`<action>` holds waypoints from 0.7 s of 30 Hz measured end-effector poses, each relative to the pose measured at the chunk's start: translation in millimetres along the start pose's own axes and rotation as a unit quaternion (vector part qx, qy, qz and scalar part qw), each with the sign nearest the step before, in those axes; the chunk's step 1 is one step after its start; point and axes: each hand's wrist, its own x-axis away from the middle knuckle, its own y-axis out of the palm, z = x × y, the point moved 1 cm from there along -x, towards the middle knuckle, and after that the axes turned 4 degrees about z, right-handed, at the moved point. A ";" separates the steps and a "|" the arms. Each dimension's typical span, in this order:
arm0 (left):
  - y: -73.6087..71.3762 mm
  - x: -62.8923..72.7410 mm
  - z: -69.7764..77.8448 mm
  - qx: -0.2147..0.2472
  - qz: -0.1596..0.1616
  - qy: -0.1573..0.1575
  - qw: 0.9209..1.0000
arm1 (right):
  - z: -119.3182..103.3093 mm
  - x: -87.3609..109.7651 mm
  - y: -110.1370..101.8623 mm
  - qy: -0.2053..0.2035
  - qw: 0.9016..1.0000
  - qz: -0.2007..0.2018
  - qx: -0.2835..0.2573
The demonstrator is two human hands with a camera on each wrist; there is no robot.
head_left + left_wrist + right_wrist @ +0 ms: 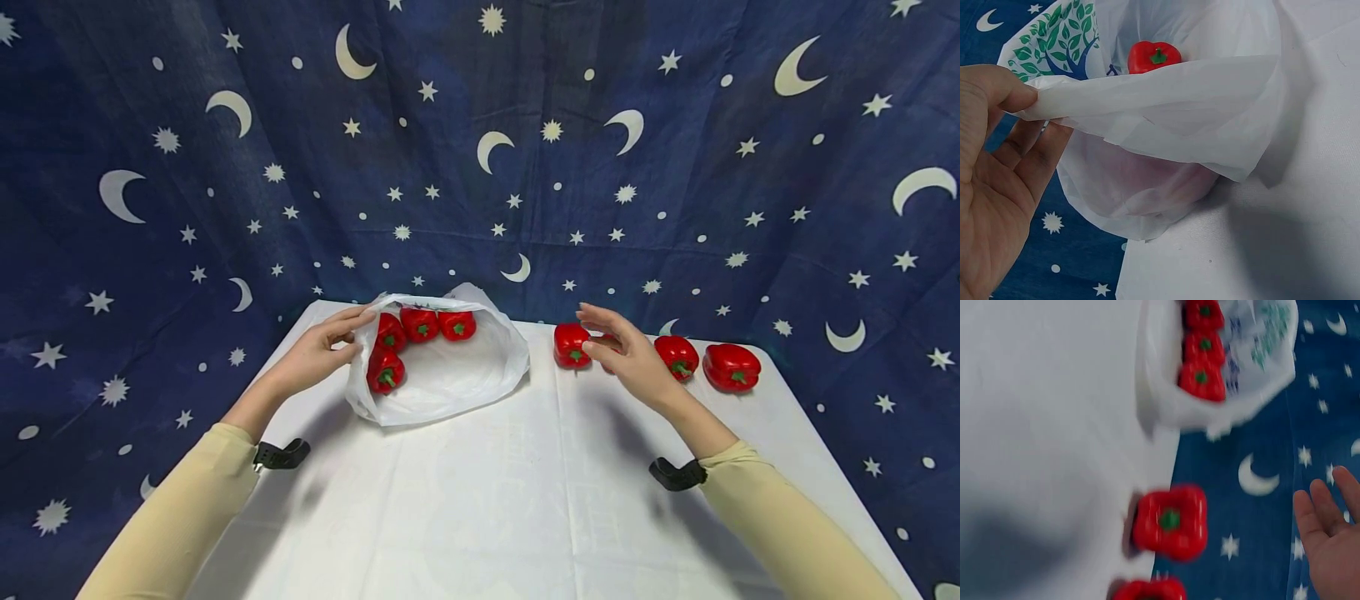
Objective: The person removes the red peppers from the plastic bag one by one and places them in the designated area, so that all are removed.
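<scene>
A: Taking the white bag [450, 387] as landmark. Pose of the left hand [322, 350]?

B: Reaching in from the bag's near left, forearm slanting upward. Meeting the bag at its left rim. Showing palm side in the left wrist view.

A: And the grip there?

B: Narrow. Pinching the plastic edge between bent digits, with other fingers tucked below the rim. Mouth of the bag gaping.

A: Inside the bag?

B: Counted four red peppers [386, 372] visible: two along the left wall, two along the back. Also noted a tree print [1063, 37] on the plastic.

A: Now the right hand [630, 362].

B: Extended well to the right of the bag, forearm angling in from the near right. Held above the counter [465, 508], partly covering one pepper in the head view. Seen apart from the peppers in the right wrist view, somewhat blurred.

A: Its grip?

B: Wide. Fingers loosely straight, thumb set apart.

A: Out that way, right of the bag?

B: Counted four loose peppers [731, 368] in a row along the counter's far side, all stems toward the near side where visible.

A: Beyond the bag?

B: Dark blue backdrop [442, 192], patterned with moons and stars. Pale yellow sleeves [176, 517] on both arms.
</scene>
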 end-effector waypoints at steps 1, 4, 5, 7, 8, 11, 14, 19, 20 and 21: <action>-0.2 -0.1 0.4 0.004 0.001 0.003 1.000 | -2.0 -0.4 7.7 0.002 1.000 -0.013 -0.005; -0.9 -0.4 1.5 0.013 0.004 0.011 1.000 | -6.3 -2.0 31.1 -0.003 0.999 -0.047 -0.011; -1.1 -0.4 1.6 0.015 0.005 0.013 1.000 | -6.7 -2.6 38.6 -0.008 0.998 -0.058 -0.012; -1.2 -0.4 1.9 0.020 0.007 0.011 1.000 | -6.4 -4.2 53.3 -0.022 0.997 -0.077 -0.020; -1.3 -0.3 1.9 0.023 0.007 0.009 1.000 | -5.9 -5.4 60.2 -0.028 0.996 -0.086 -0.023; -1.5 0.0 1.8 0.027 0.007 0.002 1.000 | -3.6 -8.7 79.0 -0.037 0.993 -0.109 -0.030; -2.1 -0.1 1.5 0.025 0.004 -0.001 1.000 | -1.3 -12.2 95.1 -0.035 0.990 -0.129 -0.040; -3.7 0.4 2.4 0.014 -0.001 -0.005 1.000 | 2.4 -19.6 118.6 -0.013 0.986 -0.156 -0.056; -4.3 0.8 2.8 0.012 -0.002 -0.004 1.000 | 3.1 -21.6 123.2 -0.006 0.985 -0.160 -0.061; -4.7 1.3 3.5 0.011 -0.001 -0.003 1.000 | 3.2 -23.7 127.6 -0.002 0.985 -0.163 -0.063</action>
